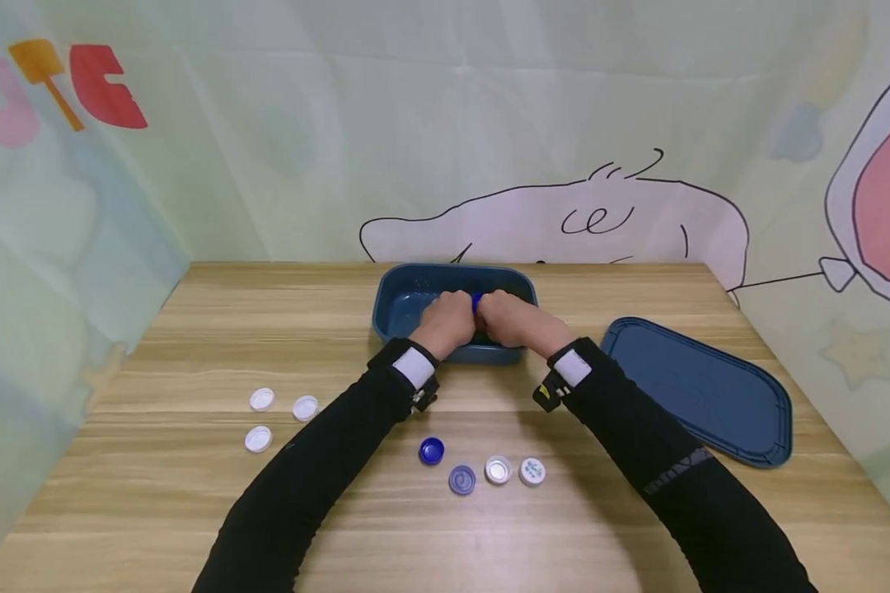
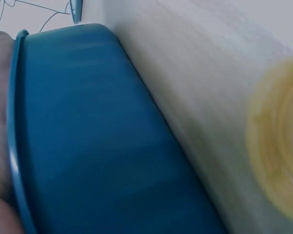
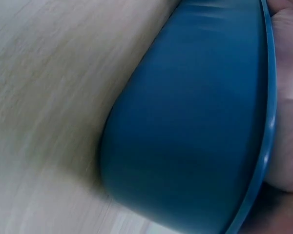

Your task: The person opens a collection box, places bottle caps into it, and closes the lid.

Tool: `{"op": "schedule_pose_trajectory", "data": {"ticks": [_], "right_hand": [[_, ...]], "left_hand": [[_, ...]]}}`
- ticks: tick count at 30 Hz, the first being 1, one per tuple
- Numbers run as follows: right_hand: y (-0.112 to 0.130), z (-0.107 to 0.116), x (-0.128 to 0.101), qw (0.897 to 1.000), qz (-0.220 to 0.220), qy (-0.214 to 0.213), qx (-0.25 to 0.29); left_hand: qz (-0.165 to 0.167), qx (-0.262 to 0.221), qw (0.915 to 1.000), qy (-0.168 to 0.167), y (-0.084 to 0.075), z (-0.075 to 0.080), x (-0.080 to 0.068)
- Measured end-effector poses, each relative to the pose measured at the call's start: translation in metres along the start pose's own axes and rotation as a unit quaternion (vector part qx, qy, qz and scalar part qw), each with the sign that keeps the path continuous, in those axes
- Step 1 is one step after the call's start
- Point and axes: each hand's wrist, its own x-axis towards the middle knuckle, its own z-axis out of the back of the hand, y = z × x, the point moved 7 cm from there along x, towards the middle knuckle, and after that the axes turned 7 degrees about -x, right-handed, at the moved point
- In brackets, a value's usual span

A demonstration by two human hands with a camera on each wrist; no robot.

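Both fists meet inside a dark blue plastic box (image 1: 482, 356) at the back of the table. Between my left hand (image 1: 447, 319) and my right hand (image 1: 514, 319), a small bright-blue piece (image 1: 477, 302) shows, its colour like the blue cap on the table. Curled fingers of both hands seem to pinch it; its shape is mostly hidden. Each wrist view shows the box's outer wall (image 2: 97, 141) with part of a hand behind the rim. A yellow translucent round cap (image 2: 278, 141) lies beside the box in the left wrist view; the left arm hides it from the head view.
Three white caps (image 1: 262, 399) lie at the left. In front are a blue cap (image 1: 432, 450), a lavender cap (image 1: 462, 480), a white cap (image 1: 498, 469) and a printed white cap (image 1: 532, 472). The box's flat blue lid (image 1: 700, 391) rests at the right. A cloth backdrop stands behind.
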Motion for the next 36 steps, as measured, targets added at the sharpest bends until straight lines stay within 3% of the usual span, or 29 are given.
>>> {"op": "schedule_pose_trajectory", "data": {"ticks": [6,11,14,22,25,29,36], "right_hand": [[-0.005,0.009,-0.008,0.999,0.002,-0.034,0.03],[-0.004,0.024,-0.025,0.992,0.027,-0.113,0.044],[0.001,0.032,-0.04,0.987,0.033,-0.149,0.044],[0.029,0.037,-0.086,0.981,0.068,-0.172,0.053],[0.039,0.033,-0.104,0.979,0.089,-0.174,0.06],[0.048,0.018,-0.126,0.981,0.102,-0.153,0.066],[0.051,-0.008,-0.155,0.992,0.05,-0.097,0.066]], "left_hand": [[0.018,0.008,0.9997,0.015,0.002,0.008,-0.004],[0.017,0.002,0.9993,0.035,0.0,0.022,-0.015],[-0.005,-0.011,0.9997,0.022,-0.003,0.031,-0.028],[-0.089,-0.032,0.9953,-0.018,-0.021,0.041,-0.082],[-0.131,-0.026,0.9908,-0.022,-0.034,0.036,-0.104],[-0.163,-0.018,0.9865,0.01,-0.049,0.02,-0.13],[-0.19,0.005,0.9775,0.091,-0.061,-0.017,-0.162]]}}
